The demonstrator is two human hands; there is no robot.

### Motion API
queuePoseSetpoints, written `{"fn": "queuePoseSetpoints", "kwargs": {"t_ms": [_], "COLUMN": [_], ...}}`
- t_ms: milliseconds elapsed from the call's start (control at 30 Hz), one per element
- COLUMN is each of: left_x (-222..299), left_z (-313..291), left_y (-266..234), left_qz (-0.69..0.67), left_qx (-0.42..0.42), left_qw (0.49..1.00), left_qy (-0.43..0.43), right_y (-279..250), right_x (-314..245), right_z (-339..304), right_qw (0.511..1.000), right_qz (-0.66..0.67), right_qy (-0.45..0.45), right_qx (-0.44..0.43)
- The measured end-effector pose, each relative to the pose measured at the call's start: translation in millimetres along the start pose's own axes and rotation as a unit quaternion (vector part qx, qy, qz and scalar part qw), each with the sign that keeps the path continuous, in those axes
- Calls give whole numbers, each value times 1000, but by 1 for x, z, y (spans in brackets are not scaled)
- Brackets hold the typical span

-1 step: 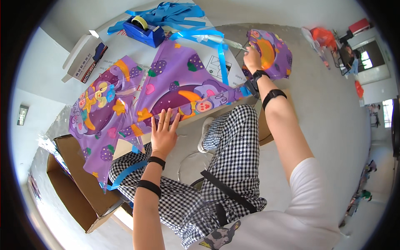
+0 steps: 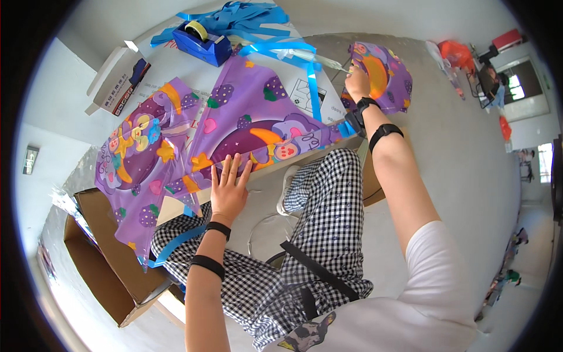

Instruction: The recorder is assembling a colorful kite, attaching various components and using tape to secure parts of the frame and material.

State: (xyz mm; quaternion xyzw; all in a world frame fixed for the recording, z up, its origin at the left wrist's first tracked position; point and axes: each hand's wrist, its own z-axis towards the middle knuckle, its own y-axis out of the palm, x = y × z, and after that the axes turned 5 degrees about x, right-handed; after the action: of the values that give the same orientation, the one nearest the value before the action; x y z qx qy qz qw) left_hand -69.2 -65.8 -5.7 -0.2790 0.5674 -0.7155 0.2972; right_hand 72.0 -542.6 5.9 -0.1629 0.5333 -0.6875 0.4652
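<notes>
My left hand [image 2: 230, 186] lies flat with its fingers spread, pressing on the near edge of a purple printed plastic sheet [image 2: 258, 97] shaped like a triangle. My right hand [image 2: 357, 85] is closed at the far right, beside a second purple printed piece [image 2: 375, 73] that hangs past the table edge. Close to its fingers ends a twisted clear plastic strip [image 2: 319, 59]; what the fingers grip is hidden. Further left lies another purple printed sheet [image 2: 141, 141], creased and draping over the near edge. A blue ribbon [image 2: 315, 94] runs down next to the triangular sheet.
On the table [image 2: 311, 88] stand a blue tape dispenser [image 2: 202, 44] and a pile of blue ribbons [image 2: 243, 20]. A small white box [image 2: 114, 79] is at the left. Below it, an open cardboard box [image 2: 111, 252] sits by my checked trousers [image 2: 325, 217].
</notes>
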Motion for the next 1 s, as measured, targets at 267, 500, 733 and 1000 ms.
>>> {"fn": "queuePoseSetpoints", "kwargs": {"t_ms": [267, 500, 733, 1000], "left_x": [0, 0, -1, -1], "left_z": [-1, 1, 1, 2], "left_y": [-9, -7, -2, -2], "left_qz": [-8, 5, -4, 7], "left_qx": [-11, -2, 0, 2], "left_qw": [1000, 1000, 1000, 1000], "left_qy": [-6, -1, -2, 2], "right_y": [20, -32, -144, -336], "right_x": [37, 97, 270, 421], "right_z": [30, 24, -55, -195], "right_qw": [982, 958, 946, 940], "right_qz": [-128, -146, -278, -334], "right_qy": [-131, -246, -161, 24], "right_qx": [-37, 30, 36, 67]}}
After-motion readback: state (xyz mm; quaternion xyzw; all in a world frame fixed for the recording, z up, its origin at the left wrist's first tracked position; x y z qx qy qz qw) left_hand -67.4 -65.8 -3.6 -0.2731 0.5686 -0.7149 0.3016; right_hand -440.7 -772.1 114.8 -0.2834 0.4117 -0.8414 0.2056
